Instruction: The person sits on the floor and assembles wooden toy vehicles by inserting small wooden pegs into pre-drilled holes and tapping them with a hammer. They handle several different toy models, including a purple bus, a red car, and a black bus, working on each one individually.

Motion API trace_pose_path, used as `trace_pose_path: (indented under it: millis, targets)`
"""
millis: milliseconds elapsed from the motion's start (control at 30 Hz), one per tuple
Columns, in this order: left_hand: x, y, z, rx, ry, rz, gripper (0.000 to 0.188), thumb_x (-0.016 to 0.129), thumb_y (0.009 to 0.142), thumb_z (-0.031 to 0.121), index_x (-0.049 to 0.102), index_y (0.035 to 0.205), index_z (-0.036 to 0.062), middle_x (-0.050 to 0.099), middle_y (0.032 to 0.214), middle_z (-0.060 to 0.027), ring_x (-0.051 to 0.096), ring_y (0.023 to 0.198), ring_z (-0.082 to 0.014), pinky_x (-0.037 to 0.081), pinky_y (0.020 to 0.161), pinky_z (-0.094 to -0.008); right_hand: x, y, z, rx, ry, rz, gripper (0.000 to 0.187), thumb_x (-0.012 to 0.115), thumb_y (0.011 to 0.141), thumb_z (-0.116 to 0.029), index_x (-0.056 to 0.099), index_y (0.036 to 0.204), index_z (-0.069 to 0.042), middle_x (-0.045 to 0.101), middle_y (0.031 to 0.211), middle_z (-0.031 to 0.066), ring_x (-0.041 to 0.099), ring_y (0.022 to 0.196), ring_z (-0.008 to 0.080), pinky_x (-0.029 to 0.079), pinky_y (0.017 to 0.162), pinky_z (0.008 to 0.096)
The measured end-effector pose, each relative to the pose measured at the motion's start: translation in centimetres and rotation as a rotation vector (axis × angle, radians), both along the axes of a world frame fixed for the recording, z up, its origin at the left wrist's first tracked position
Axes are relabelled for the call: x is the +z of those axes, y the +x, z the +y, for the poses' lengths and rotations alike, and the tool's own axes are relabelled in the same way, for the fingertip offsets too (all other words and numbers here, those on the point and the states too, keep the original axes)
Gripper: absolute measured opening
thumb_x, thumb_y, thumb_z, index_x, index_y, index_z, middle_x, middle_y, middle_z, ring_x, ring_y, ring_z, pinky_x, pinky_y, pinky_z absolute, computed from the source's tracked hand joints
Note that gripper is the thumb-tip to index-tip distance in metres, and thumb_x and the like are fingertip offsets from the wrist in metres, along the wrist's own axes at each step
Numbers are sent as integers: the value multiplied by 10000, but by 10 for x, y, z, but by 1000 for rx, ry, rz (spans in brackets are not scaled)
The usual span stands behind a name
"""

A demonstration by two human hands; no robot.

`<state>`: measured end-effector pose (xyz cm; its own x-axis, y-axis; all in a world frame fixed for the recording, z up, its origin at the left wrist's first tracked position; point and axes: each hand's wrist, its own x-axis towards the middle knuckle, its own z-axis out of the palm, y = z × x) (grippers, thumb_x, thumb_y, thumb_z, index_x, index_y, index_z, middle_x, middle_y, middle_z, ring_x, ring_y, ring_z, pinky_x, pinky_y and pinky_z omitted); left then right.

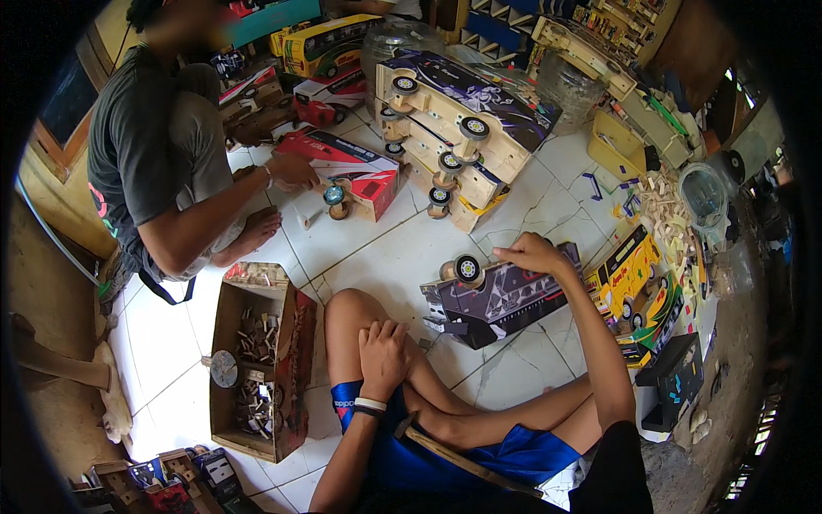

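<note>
My left hand point(383, 355) rests on my raised left knee, its fingers laid over the skin with nothing in them. My right hand point(533, 254) is at the upper edge of a dark grey patterned toy bus point(505, 304), which lies on its side on the tiles. Its thumb points left and its other fingers bend down at the bus; what they hold is hidden. A black toy wheel with a pale hub point(467, 268) sticks up from the bus, left of that hand. A hammer point(462, 457) with a wooden handle lies across my lap.
Another person point(171, 154) squats at the left, one hand near a red toy truck point(347, 167). A wooden box point(291, 377) holds small wood pieces. Large purple-black toy bus point(479, 94) lies tipped ahead. Yellow toy buses point(629, 270) and wood scraps point(672, 201) lie at the right.
</note>
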<state>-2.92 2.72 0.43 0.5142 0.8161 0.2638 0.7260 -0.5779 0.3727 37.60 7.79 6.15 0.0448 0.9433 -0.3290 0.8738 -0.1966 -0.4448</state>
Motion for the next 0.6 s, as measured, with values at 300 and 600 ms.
trace_pose_path:
  millis: [300, 600]
  targets:
    - [1, 1, 0, -8, 6, 32, 405, 740, 712, 112, 723, 1115, 146, 641, 1033, -49, 571, 1017, -272, 401, 887, -421, 4, -26, 37, 112, 36, -122, 439, 712, 791, -405, 695, 629, 3, 658, 596, 189, 692, 614, 350, 562, 669, 460]
    - [-4, 2, -3, 9, -18, 73, 419, 734, 713, 99, 730, 1128, 151, 634, 1021, -60, 576, 1018, -281, 406, 887, -440, -24, -34, 35, 206, -10, -189, 361, 716, 764, -372, 733, 644, -32, 686, 648, 211, 702, 639, 387, 575, 693, 470]
